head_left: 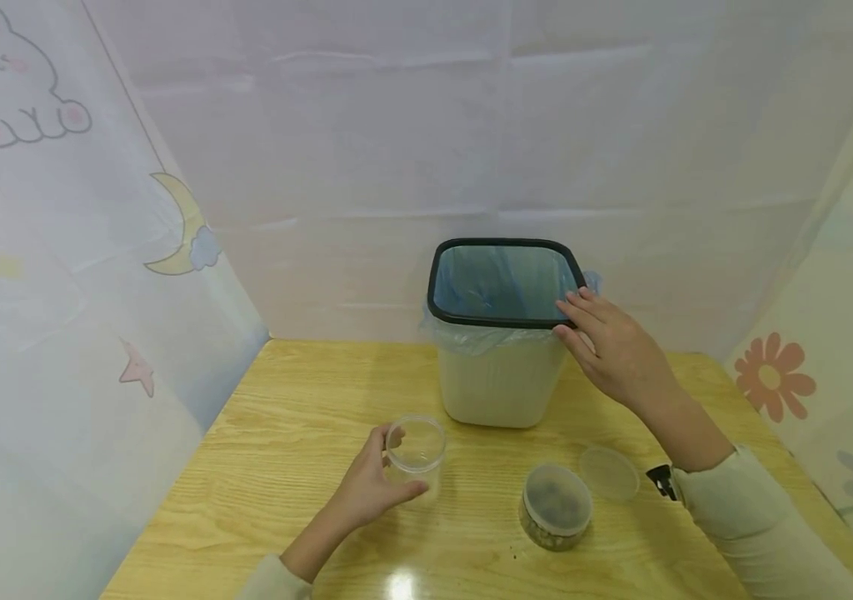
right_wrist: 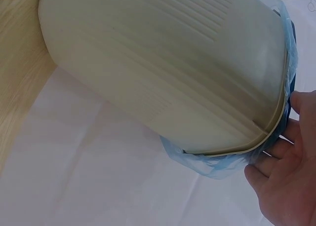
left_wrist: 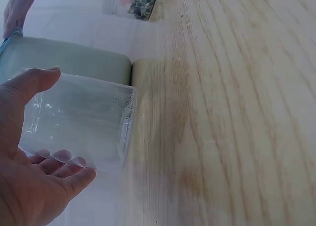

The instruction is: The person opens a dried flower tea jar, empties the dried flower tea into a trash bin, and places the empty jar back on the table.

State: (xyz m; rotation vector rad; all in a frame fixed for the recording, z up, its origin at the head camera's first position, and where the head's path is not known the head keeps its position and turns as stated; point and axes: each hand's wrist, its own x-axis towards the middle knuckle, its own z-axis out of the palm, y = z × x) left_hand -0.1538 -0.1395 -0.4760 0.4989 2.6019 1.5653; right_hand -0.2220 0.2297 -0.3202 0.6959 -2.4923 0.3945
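A clear, lidless plastic jar (head_left: 426, 477) is upright at the table, with dark specks near its base in the left wrist view. My left hand (head_left: 374, 479) holds it from the side, thumb (left_wrist: 37, 82) on one side and fingers (left_wrist: 74, 179) around the other. Behind it stands a pale trash bin (head_left: 497, 383) with a black rim ring (head_left: 494, 322) and a thin blue bag (right_wrist: 217, 166) hanging over the edge. My right hand (head_left: 621, 350) rests on the bin's right front corner, its fairly straight fingers across the ring and thumb at the outer side.
Right of the jar, a round tub (head_left: 557, 512) of dark, grainy contents stands under a translucent top, with a few crumbs beside it. A flat translucent lid (head_left: 610, 473) lies next to it. A pale patterned cloth (head_left: 366, 167) hangs behind the wooden table (head_left: 306, 417).
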